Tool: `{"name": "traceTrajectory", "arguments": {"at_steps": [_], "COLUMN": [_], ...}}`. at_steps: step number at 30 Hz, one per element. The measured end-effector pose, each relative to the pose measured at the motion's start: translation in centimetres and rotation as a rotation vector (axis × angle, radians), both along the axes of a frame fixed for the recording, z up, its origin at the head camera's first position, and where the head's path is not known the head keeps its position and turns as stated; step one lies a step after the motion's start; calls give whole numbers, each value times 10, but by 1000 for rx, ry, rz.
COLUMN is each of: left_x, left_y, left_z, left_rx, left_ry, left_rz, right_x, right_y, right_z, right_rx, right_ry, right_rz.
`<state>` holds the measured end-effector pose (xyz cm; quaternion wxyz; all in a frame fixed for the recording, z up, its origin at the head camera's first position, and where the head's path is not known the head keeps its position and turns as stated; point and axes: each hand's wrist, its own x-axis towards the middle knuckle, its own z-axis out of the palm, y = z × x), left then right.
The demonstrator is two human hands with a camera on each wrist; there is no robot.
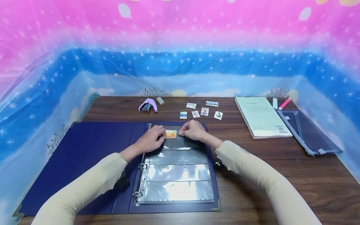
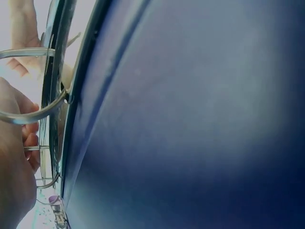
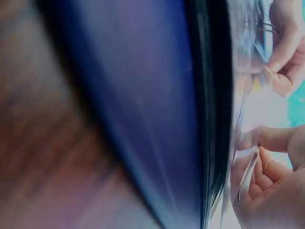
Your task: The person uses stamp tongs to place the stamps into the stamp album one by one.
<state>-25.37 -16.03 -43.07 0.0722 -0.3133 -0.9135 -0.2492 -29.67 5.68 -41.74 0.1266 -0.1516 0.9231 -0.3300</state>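
Observation:
In the head view, an orange and yellow stamp (image 1: 171, 134) lies at the top pocket of a clear sleeve page (image 1: 180, 172). The page sits in an open navy ring binder (image 1: 95, 156). My left hand (image 1: 152, 139) is at the stamp's left side; in the right wrist view its thumb and forefinger pinch the clear film. My right hand (image 1: 194, 130) is just right of the stamp and pinches slim metal tweezers (image 3: 248, 177), whose tip points toward the stamp. Metal rings (image 2: 35, 114) stand between the left wrist camera and the left hand.
Several loose stamps (image 1: 204, 111) lie behind the binder. A purple hole punch (image 1: 148, 105) and a small pale block (image 1: 160, 100) are at the back left. To the right are a pale green book (image 1: 261, 115), a pink marker (image 1: 284, 103), and a dark mesh pouch (image 1: 315, 131).

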Motion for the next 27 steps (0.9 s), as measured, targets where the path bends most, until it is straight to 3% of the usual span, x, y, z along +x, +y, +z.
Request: {"name": "traceTrajectory", "arguments": {"at_steps": [6, 20, 27], "left_x": [-2, 0, 0], "left_y": [-1, -3, -3], "left_z": [2, 1, -1], "left_rx": [102, 131, 141], "left_ry": [-42, -93, -71], "left_rz": [4, -4, 0], "right_x": [0, 2, 1], "right_y": [-8, -13, -15], "right_z": [0, 1, 1], "right_rx": [7, -32, -65], "right_ry": [6, -85, -94], "right_rz": [48, 216, 140]}}
